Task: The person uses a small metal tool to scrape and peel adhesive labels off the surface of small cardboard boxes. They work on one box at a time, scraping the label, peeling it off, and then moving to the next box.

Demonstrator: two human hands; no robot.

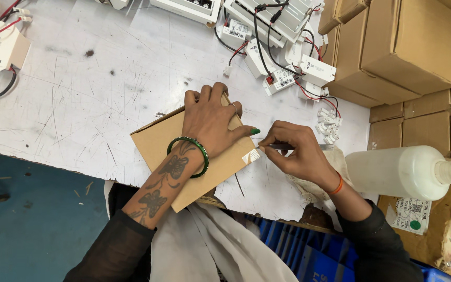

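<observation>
The flat cardboard box [157, 143] lies skewed at the bench's near edge, long axis running toward the far right. Left hand [210, 120] presses flat on it, fingers spread. Right hand [298, 151] pinches a slim tool [280, 147] beside the white label [251, 155].

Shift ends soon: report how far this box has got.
Done: the flat brown cardboard box is folded shut. In hand: the left hand presses it down; the right hand works a thin metal tool at a small white label on its edge. Left: label not flat.
</observation>
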